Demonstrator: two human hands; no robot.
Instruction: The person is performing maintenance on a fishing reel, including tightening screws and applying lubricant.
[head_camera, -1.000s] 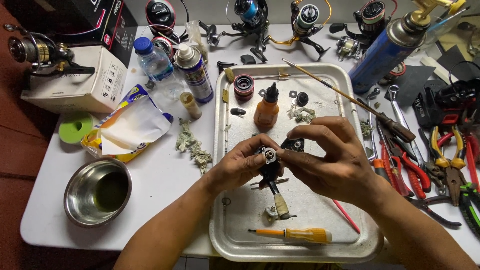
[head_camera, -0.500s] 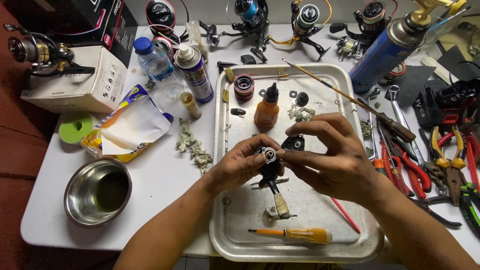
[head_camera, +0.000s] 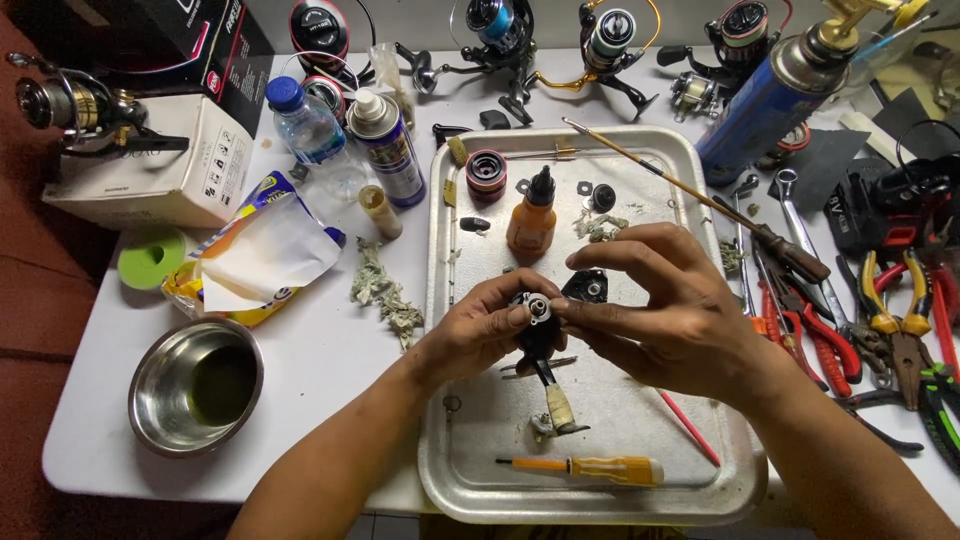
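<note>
i see the white table (head_camera: 330, 390) carrying a metal tray (head_camera: 470, 440) toward its near edge. over the tray's middle my left hand (head_camera: 478, 335) and right hand (head_camera: 665, 315) meet, fingers of both pinched closed on a small black reel body (head_camera: 538, 330). an orange-handled screwdriver (head_camera: 590, 467) lies along the tray's near edge.

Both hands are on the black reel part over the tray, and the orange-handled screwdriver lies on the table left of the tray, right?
Not quite. The head view shows the orange-handled screwdriver lying inside the tray, near its front edge. Both hands, left and right, do hold the black reel part over it.
</note>
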